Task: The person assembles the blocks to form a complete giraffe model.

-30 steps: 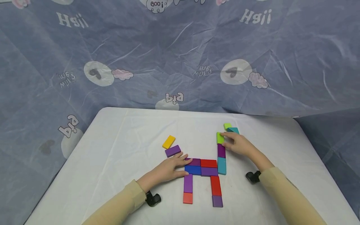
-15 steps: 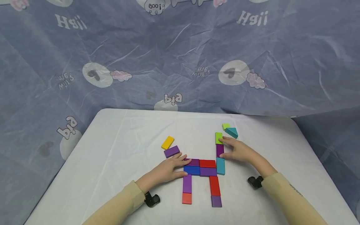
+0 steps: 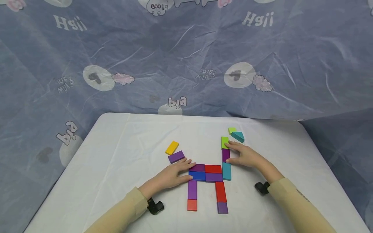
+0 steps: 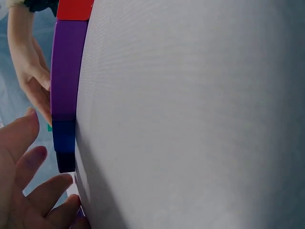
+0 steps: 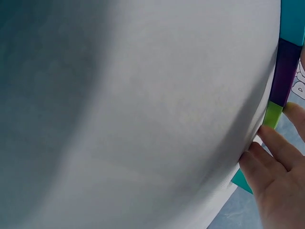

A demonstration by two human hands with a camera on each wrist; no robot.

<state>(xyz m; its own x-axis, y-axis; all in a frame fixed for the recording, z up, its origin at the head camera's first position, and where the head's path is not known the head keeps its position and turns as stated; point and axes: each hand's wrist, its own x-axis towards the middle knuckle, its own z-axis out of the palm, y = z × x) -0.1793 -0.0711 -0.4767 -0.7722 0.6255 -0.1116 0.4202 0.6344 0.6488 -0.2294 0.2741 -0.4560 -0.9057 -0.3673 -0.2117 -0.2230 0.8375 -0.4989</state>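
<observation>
My left hand [image 3: 175, 173] lies by the left end of a flat block figure, fingers spread and fairly straight. Its fingertips reach a dark purple block [image 3: 197, 167], and its thumb tip meets the blue block [image 3: 198, 176]. My right hand [image 3: 246, 156] is beside the upright column on the right. Fingertips touch the lime green block [image 3: 224, 142] at the top, while the thumb is at the magenta-purple block [image 3: 225, 155] below it. A teal block [image 3: 226, 171] forms the column's base. In the right wrist view, fingertips are along the green block [image 5: 273, 114].
A yellow block [image 3: 172, 148] and a purple block [image 3: 176, 157] lie loose beyond the left hand. Past the column's top are a small lime block [image 3: 232, 130] and a teal triangle [image 3: 238, 136]. Red and purple blocks form two legs on the white table [image 3: 134, 145].
My right hand has slid slightly toward me along the column, its thumb going from the green block down to the purple one. The teal triangle is now uncovered. My left hand stays by the figure.
</observation>
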